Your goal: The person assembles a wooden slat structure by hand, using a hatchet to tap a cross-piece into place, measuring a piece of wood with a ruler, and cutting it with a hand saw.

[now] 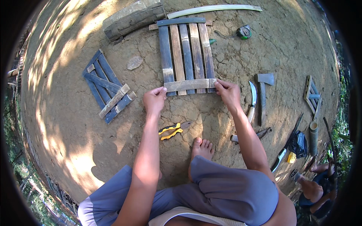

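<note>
A slatted bamboo panel (184,56) lies flat on the ground before me, its several dark and brown slats running away from me. Across their near ends rests a pale bamboo crosspiece (190,84); a dark strip (181,21) spans the far end. My left hand (154,101) pinches the crosspiece's left end between thumb and fingers. At the opposite end, my right hand (229,94) is closed on the same piece. Yellow-and-black pliers (174,130) lie between my forearms, near my bare foot (203,148).
A smaller slatted frame (109,86) sits left. Beyond are a log (134,19), a long strip (215,9) and a tape measure (244,32). On the right lie a curved knife (252,100), an axe (263,94) and a bamboo tube (313,139). Another person (313,192) sits lower right.
</note>
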`<state>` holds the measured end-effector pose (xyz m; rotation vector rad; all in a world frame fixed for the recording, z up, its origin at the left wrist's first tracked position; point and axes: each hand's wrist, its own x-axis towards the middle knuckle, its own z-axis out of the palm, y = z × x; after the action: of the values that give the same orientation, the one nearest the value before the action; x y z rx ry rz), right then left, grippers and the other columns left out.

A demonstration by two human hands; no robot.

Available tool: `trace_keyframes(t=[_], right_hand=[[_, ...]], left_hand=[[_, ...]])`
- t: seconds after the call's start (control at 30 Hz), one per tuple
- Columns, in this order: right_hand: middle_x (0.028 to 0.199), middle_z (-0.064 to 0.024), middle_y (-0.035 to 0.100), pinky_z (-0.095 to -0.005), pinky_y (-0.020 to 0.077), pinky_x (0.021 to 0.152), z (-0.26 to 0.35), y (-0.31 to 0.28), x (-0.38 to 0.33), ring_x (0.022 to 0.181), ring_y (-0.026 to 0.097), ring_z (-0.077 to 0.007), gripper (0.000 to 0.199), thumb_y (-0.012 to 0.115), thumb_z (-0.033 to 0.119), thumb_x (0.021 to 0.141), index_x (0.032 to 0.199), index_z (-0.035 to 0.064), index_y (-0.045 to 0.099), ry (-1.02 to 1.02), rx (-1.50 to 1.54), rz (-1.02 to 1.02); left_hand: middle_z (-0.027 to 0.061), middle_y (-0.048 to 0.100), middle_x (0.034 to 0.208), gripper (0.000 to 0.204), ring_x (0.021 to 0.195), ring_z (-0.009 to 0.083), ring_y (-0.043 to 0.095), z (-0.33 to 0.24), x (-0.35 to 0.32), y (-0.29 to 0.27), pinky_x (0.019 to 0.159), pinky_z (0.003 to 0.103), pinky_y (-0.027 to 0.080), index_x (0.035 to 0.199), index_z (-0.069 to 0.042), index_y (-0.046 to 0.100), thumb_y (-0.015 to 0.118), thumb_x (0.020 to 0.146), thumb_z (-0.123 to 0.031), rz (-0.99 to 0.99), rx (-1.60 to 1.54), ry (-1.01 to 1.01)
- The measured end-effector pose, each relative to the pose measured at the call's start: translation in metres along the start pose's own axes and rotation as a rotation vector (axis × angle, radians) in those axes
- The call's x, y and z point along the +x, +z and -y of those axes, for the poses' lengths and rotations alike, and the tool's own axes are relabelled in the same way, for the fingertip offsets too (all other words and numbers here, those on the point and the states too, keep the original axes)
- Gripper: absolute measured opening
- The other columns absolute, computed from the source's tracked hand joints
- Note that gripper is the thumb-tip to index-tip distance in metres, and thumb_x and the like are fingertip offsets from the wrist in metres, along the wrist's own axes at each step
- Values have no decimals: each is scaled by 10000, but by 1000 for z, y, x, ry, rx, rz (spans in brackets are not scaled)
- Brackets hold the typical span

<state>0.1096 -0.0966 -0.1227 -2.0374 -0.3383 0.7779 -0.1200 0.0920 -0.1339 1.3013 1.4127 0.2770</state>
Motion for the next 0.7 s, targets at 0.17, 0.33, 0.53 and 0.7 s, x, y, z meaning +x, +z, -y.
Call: trace_keyframes(t=[0.17, 0.33, 0.53, 0.7], right_hand=[[942, -69, 750, -247, 560, 663, 1, -2, 0, 775, 664, -99, 343, 745, 227, 942, 1214, 17, 737, 17, 15, 50], [943, -64, 747, -257, 569, 670, 2, -3, -1, 786, 663, -97, 336, 735, 222, 953, 1222, 21, 734, 32, 23, 58], [908, -47, 735, -258, 574, 693, -2, -3, 0, 775, 663, -100, 307, 714, 198, 971, 1228, 32, 735, 63, 84, 82], [872, -56, 728, -252, 560, 616, -9, -5, 2, 711, 644, -86, 311, 712, 184, 966, 1231, 23, 730, 41, 153, 76]], left_hand=[[24, 700, 791, 264, 671, 82, 613, 1, -2, 1, 627, 230, 510, 1111, 53, 748, 749, 941, -150, -4, 1, 13], [44, 722, 787, 276, 653, 96, 623, 4, 0, 3, 613, 261, 503, 1110, 35, 757, 749, 934, -177, -22, 12, 32], [35, 722, 811, 271, 670, 94, 632, 10, 2, 1, 621, 253, 513, 1111, 35, 754, 739, 943, -177, -9, 11, 25], [28, 720, 828, 258, 674, 84, 622, 6, 1, 4, 616, 246, 519, 1111, 32, 753, 738, 944, -164, -4, 63, 49]])
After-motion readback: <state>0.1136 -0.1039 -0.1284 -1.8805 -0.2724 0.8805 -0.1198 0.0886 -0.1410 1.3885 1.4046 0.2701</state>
